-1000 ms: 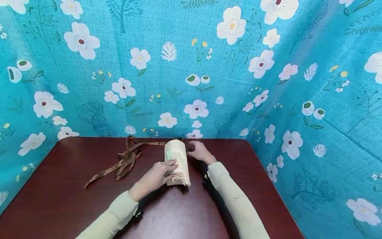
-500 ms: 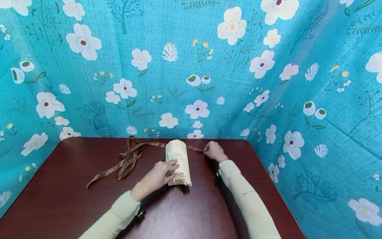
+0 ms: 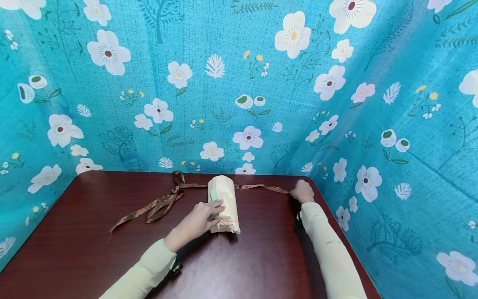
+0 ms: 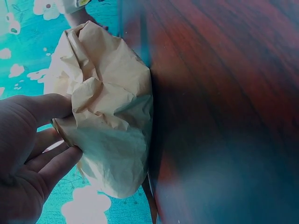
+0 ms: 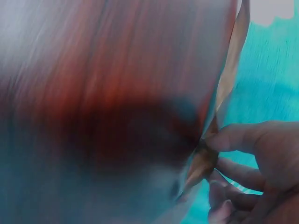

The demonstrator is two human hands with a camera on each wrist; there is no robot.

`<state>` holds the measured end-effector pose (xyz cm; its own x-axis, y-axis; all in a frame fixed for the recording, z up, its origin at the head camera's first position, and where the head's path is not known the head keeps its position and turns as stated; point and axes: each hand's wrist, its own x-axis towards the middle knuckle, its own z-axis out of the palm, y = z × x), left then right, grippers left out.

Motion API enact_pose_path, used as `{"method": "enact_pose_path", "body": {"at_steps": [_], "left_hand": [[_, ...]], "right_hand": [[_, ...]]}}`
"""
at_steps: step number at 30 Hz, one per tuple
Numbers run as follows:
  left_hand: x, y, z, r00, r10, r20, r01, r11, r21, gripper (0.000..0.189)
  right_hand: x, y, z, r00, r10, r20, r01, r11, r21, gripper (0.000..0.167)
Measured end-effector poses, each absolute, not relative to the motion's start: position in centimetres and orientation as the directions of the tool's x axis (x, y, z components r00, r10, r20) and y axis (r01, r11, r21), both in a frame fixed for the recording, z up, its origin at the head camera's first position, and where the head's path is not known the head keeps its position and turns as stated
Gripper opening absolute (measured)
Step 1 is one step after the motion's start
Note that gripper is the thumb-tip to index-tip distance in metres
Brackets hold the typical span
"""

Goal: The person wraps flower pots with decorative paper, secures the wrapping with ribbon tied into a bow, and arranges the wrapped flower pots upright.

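Observation:
A tan paper-wrapped package (image 3: 228,195), with a small pale green strip (image 3: 213,194) on its side, lies on the table. My left hand (image 3: 196,220) holds its near end. The left wrist view shows thumb and fingers on the crumpled, folded paper (image 4: 112,93). A brown ribbon (image 3: 265,186) passes across the far part of the package, seemingly beneath it, and shows on both sides. Near the far right corner, my right hand (image 3: 302,192) pinches its right end. Close up, thumb and fingertips grip the ribbon (image 5: 227,84). Left of the package, the ribbon lies looped and tangled.
The dark red wooden table (image 3: 242,265) has rounded far corners. A blue flowered cloth (image 3: 209,95) hangs behind it and along the right side.
My right hand has gone from beside the package to the right, drawing out the ribbon. The ribbon's left loops have slid and straightened toward the package. My left hand stays on the package.

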<state>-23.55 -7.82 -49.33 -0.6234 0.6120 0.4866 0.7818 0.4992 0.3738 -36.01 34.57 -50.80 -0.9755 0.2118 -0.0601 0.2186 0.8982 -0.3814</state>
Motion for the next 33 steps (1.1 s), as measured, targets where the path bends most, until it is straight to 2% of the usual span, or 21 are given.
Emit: {"method": "enact_pose_path", "body": {"at_steps": [2,5,6,8,11,15,17,21,26,33], "left_hand": [[-23.5,-7.8,-49.2,-0.630,0.608,0.483,0.776,0.503,0.379,0.036],[-23.6,-7.5,-49.1,-0.634,0.613,0.472,0.773,0.512,0.374,0.036],[-23.6,-7.4,-49.0,-0.634,0.616,0.467,0.773,0.514,0.373,0.036],[-23.7,-7.1,-49.0,-0.631,0.624,0.461,0.776,0.509,0.373,0.036],[-23.6,-6.8,-49.0,-0.629,0.630,0.455,0.777,0.504,0.377,0.037],[-23.6,-6.6,-49.1,-0.629,0.630,0.454,0.777,0.500,0.382,0.037],[-23.6,-6.7,-49.2,-0.636,0.627,0.450,0.772,0.503,0.389,0.036],[-23.5,-7.1,-49.3,-0.648,0.615,0.450,0.762,0.510,0.399,0.036],[-23.6,-7.5,-49.2,-0.640,0.600,0.480,0.768,0.506,0.392,0.038],[-23.5,-7.8,-49.5,-0.663,0.594,0.456,0.749,0.520,0.411,0.036]], "right_hand": [[-36.3,32.8,-50.7,-0.992,0.127,0.001,0.117,0.917,-0.381,0.023],[-36.9,29.4,-50.5,-0.996,-0.059,0.074,-0.084,0.908,-0.411,0.041],[-37.1,28.2,-50.5,-0.989,-0.127,0.082,-0.150,0.891,-0.428,0.047],[-37.5,26.1,-50.6,-0.969,-0.240,0.066,-0.242,0.851,-0.466,0.048],[-37.8,23.4,-51.2,-0.941,-0.338,0.021,-0.302,0.808,-0.506,0.035],[-37.5,21.6,-52.0,-0.923,-0.383,-0.043,-0.301,0.786,-0.540,0.007],[-37.3,21.4,-52.0,-0.916,-0.398,-0.057,-0.307,0.784,-0.540,0.006],[-36.9,22.4,-51.7,-0.930,-0.359,-0.077,-0.274,0.818,-0.506,0.010],[-37.1,25.8,-51.7,-0.981,-0.184,-0.062,-0.136,0.879,-0.457,0.014],[-36.3,30.5,-51.8,-0.993,0.089,-0.077,0.115,0.874,-0.473,0.041]]}}
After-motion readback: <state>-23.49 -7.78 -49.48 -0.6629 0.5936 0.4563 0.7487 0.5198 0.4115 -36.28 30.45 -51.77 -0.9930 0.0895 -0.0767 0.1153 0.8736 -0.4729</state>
